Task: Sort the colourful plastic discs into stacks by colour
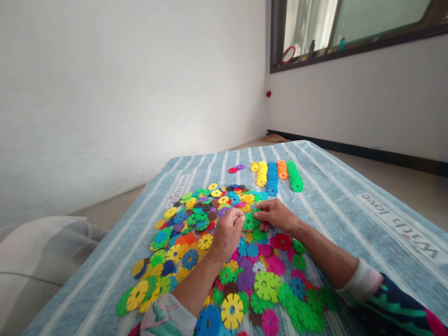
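Observation:
A green plastic snowflake disc (249, 222) sits between my left hand (227, 233) and my right hand (275, 215), and the fingers of both hands pinch it. Under and around them lies a spread of multicoloured interlocking discs (189, 233) on a blue striped blanket (325, 200). Beyond my hands, several discs form four rows by colour: yellow (261, 173), blue (272, 178), orange (282, 170) and green (295, 176). A red disc (233, 170) and a purple disc (240, 166) lie apart to their left.
The blanket covers a low bed or mattress, with printed "With love" lettering (397, 225). A white wall (122, 93) rises behind it. A grey cushion (38, 261) lies at the left, and a dark-framed window (350, 28) sits high at the right.

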`<state>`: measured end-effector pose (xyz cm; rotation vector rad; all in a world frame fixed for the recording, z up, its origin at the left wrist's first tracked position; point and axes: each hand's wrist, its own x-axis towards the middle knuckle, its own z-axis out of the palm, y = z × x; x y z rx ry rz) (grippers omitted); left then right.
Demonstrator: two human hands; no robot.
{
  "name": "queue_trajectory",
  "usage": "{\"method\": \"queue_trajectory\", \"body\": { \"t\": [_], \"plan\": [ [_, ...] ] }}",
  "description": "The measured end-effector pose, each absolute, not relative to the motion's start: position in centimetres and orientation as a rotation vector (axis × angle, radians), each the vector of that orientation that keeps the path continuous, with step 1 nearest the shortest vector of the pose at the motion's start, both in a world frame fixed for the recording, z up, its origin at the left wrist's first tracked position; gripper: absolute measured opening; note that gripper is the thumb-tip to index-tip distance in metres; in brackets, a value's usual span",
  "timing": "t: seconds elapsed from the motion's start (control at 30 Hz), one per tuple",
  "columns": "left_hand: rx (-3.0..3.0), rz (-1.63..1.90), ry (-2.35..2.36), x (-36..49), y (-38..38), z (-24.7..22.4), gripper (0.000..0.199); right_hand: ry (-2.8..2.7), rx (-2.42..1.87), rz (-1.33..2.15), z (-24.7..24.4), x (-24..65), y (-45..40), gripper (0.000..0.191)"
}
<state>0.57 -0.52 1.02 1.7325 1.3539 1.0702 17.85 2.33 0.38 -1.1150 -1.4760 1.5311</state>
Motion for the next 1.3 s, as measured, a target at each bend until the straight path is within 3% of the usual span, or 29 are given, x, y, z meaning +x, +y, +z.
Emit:
{"method": "queue_trajectory", "body": {
  "t": [0.27,0.53,0.83,1.13,1.3],
  "plan": [
    [1.736,1.094,1.376,0.6,-0.5,0.8,0.010,-1.542,-1.079,1.521,0.2,17.2,2.2,0.023],
    [1.677,1.121,1.301,0.7,-0.4,0.9,0.010,-1.594,-1.061,1.490,0.0,16.8,2.1,0.009],
    [1.458,1.082,1.185,0.6,-0.1,0.4,0.023,-1.429,-1.049,1.483,0.9,16.4,1.8,0.011],
    [1.464,1.021,1.203,0.6,-0.2,0.9,0.017,-1.682,-1.104,1.305,1.0,16.4,1.6,0.006],
    [1.568,1.075,1.194,0.6,-0.4,0.8,0.012,-1.812,-1.137,1.132,1.9,17.0,1.5,0.022]
  ]
}}
